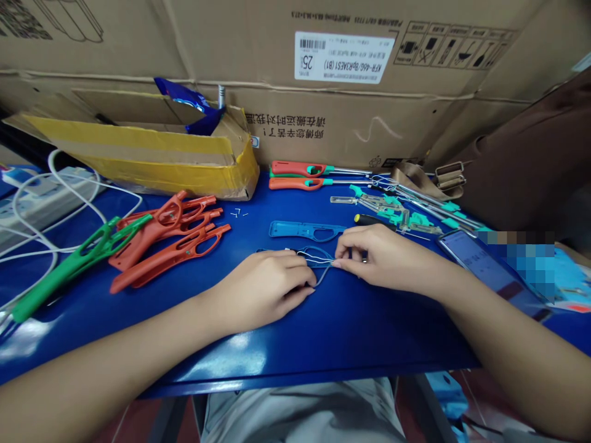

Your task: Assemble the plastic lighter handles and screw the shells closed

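Observation:
My left hand [272, 283] lies over a blue lighter casing half [318, 253] on the table, fingers curled down and holding it; most of this piece is covered by the hand. White wires [314, 255] and a grey wire run out of the casing. On their right, my right hand [376, 251] is closed in a pinch on the wires, thumb against fingertips. A second blue casing half [300, 231] rests just beyond both hands. Close behind the right hand lies a screwdriver [372, 221] with a black and yellow handle.
Red casing halves [170, 246] and green ones [78, 264] are piled at left, by white cables and a power strip [41, 197]. Assembled red lighters [295, 183], clear fuel tanks [383, 206] and metal tubes lie behind. A phone [489, 264] sits at right, an open carton [184, 160] back left.

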A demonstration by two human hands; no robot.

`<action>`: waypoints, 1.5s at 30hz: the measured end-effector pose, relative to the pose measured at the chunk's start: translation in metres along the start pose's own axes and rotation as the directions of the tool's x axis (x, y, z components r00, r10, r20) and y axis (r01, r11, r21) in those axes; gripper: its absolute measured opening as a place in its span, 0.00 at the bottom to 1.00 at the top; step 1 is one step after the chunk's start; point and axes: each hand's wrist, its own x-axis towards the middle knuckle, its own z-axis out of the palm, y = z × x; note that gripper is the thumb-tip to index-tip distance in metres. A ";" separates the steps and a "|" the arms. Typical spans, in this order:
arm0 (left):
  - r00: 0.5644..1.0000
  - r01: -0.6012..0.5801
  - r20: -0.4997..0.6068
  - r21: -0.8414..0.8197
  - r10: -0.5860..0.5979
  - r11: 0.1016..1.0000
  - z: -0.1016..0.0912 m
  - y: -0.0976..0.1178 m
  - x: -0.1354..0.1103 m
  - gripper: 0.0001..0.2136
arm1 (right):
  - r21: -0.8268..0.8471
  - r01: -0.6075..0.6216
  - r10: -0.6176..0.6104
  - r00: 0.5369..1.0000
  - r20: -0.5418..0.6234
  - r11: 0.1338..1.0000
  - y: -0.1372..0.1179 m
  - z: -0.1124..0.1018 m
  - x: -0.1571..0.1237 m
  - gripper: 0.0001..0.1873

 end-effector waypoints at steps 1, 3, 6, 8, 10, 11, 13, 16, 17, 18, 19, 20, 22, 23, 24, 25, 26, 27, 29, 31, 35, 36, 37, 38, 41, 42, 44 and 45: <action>1.000 -0.005 0.001 -0.013 0.005 1.000 0.000 0.000 0.000 0.07 | -0.002 0.007 -0.007 1.000 -0.015 1.000 0.000 0.001 0.001 0.08; 1.000 -0.012 -0.005 -0.061 0.012 0.998 0.000 0.001 -0.001 0.08 | -0.016 0.021 -0.022 0.999 -0.043 1.000 0.000 0.004 0.002 0.12; 0.996 0.001 -0.089 -0.154 -0.015 0.988 -0.004 0.001 -0.002 0.09 | -0.038 0.029 -0.031 0.998 -0.052 0.999 0.001 0.007 0.005 0.12; 0.981 0.040 -0.179 -0.163 -0.070 0.986 -0.009 -0.001 -0.002 0.08 | -0.032 0.020 -0.021 0.999 -0.039 0.999 0.001 0.007 0.006 0.12; 0.962 0.103 -0.240 -0.121 -0.130 0.987 -0.015 -0.006 -0.002 0.08 | -0.016 0.011 -0.011 1.000 -0.027 1.000 0.001 0.006 0.006 0.12; 0.956 0.133 -0.251 -0.097 -0.154 0.986 -0.018 -0.009 -0.002 0.09 | -0.008 0.008 -0.008 1.000 -0.023 1.000 0.001 0.006 0.006 0.11; 0.952 0.172 -0.245 -0.075 -0.185 0.982 -0.022 -0.015 -0.002 0.09 | 0.012 0.001 0.000 1.000 -0.013 1.000 0.002 0.004 0.005 0.10; 0.953 0.220 -0.195 -0.079 -0.231 0.972 -0.024 -0.022 -0.003 0.10 | 0.028 -0.021 0.020 1.000 0.023 0.999 0.003 0.001 0.003 0.07; 0.955 0.233 -0.172 -0.078 -0.243 0.969 -0.024 -0.024 -0.003 0.10 | 0.028 -0.022 0.021 0.999 0.035 0.999 0.003 0.000 0.002 0.06; 0.956 0.242 -0.153 -0.074 -0.250 0.968 -0.024 -0.025 -0.003 0.10 | 0.025 -0.017 0.016 0.999 0.044 1.000 0.003 -0.002 0.001 0.04; 0.958 0.246 -0.139 -0.068 -0.253 0.967 -0.023 -0.026 -0.003 0.11 | 0.019 -0.009 0.008 0.999 0.051 1.000 0.003 -0.003 0.000 0.03; 0.959 0.245 -0.134 -0.062 -0.251 0.968 -0.022 -0.027 -0.003 0.11 | 0.014 -0.002 0.001 0.999 0.054 1.000 0.003 -0.004 -0.001 0.03; 0.959 0.242 -0.136 -0.062 -0.248 0.968 -0.021 -0.027 -0.002 0.10 | 0.007 -0.005 0.005 0.998 0.061 1.000 0.002 -0.006 -0.003 0.06; 0.959 0.239 -0.138 -0.069 -0.247 0.969 -0.020 -0.028 -0.002 0.10 | 0.006 -0.015 0.014 0.998 0.064 1.000 0.002 -0.007 -0.004 0.07; 0.959 0.235 -0.142 -0.080 -0.244 0.969 -0.020 -0.027 -0.002 0.10 | 0.006 -0.025 0.024 0.998 0.066 1.000 0.002 -0.007 -0.004 0.07; 0.960 0.229 -0.145 -0.093 -0.241 0.969 -0.020 -0.027 -0.002 0.10 | 0.008 -0.033 0.033 0.997 0.066 0.999 0.002 -0.007 -0.003 0.07; 0.960 0.223 -0.150 -0.106 -0.238 0.969 -0.020 -0.027 -0.001 0.10 | 0.009 -0.039 0.038 0.997 0.064 0.999 0.002 -0.007 -0.003 0.07; 0.959 0.217 -0.157 -0.119 -0.234 0.969 -0.020 -0.027 -0.001 0.09 | 0.012 -0.043 0.042 0.997 0.060 0.999 0.003 -0.006 -0.002 0.07; 0.957 0.208 -0.173 -0.144 -0.231 0.967 -0.019 -0.027 -0.001 0.09 | 0.020 -0.049 0.048 0.998 0.049 0.999 0.004 -0.005 0.000 0.07; 0.954 0.206 -0.183 -0.169 -0.236 0.964 -0.017 -0.027 -0.001 0.08 | 0.025 -0.050 0.049 0.998 0.042 0.998 0.005 -0.004 0.001 0.07; 0.943 0.218 -0.202 -0.220 -0.264 0.951 -0.012 -0.027 -0.001 0.07 | 0.006 -0.012 0.011 1.000 0.029 1.000 0.006 -0.004 0.001 0.07; 0.939 0.224 -0.207 -0.234 -0.273 0.946 -0.011 -0.027 0.000 0.07 | 0.000 -0.002 0.002 1.000 0.030 1.000 0.005 -0.005 0.000 0.07; 0.936 0.229 -0.211 -0.246 -0.282 0.942 -0.010 -0.027 0.000 0.07 | -0.007 0.004 -0.004 0.999 0.033 1.000 0.005 -0.005 -0.001 0.07; 0.933 0.231 -0.217 -0.255 -0.289 0.939 -0.009 -0.026 0.000 0.07 | -0.015 0.008 -0.008 0.999 0.036 1.000 0.005 -0.006 -0.001 0.07; 0.927 0.214 -0.246 -0.273 -0.283 0.938 -0.007 -0.026 0.000 0.06 | -0.049 0.022 -0.021 0.999 0.031 0.999 0.003 -0.006 -0.003 0.08; 0.926 0.202 -0.259 -0.279 -0.276 0.939 -0.007 -0.025 0.001 0.06 | -0.059 0.029 -0.028 0.999 0.015 0.998 0.002 -0.005 -0.003 0.08; 0.921 0.181 -0.284 -0.292 -0.266 0.939 -0.005 -0.025 0.001 0.06 | -0.071 0.044 -0.048 0.997 -0.056 0.997 0.001 -0.001 -0.002 0.07; 0.920 0.172 -0.293 -0.297 -0.261 0.939 -0.003 -0.024 0.002 0.06 | -0.070 0.057 -0.064 0.993 -0.104 0.996 0.001 0.002 -0.001 0.07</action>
